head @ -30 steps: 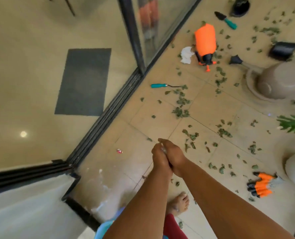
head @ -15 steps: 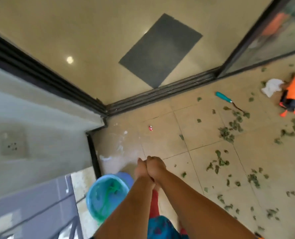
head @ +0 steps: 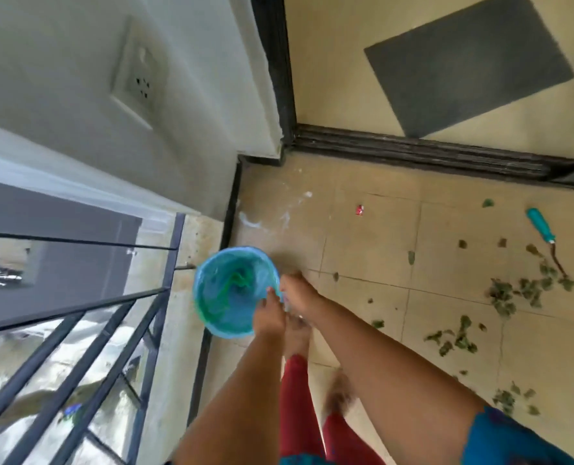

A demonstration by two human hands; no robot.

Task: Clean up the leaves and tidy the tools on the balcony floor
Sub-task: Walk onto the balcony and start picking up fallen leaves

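Your left hand (head: 269,313) and right hand (head: 299,292) are together at the near right rim of the blue bucket (head: 211,317), left hand over the bucket's edge and right hand just beside it on the floor side, the two touching or nearly so. The picture is blurred there, so you cannot tell whether either hand is clenched, loose, or holding anything; something pale shows between them but it is too smeared to name. Inside the bucket, just left of your hands, lies a green and blue liner or bag. The leaves (head: 514,293) you are meant to clear are well to the right of your hands, scattered over the tan floor tiles (head: 373,250), with more clumps to the lower right beside your right forearm. The teal-handled tool (head: 541,226) lies on the tiles far right of your hands, above the largest leaf clump, its thin dark shaft reaching down into the leaves. A small red scrap (head: 360,210) sits on the floor above and to the right of your hands. Left of the bucket runs the dark railing (head: 111,330), and above it the white wall with a socket (head: 141,83). Beyond the black door track (head: 413,152) lies a grey mat (head: 470,62)
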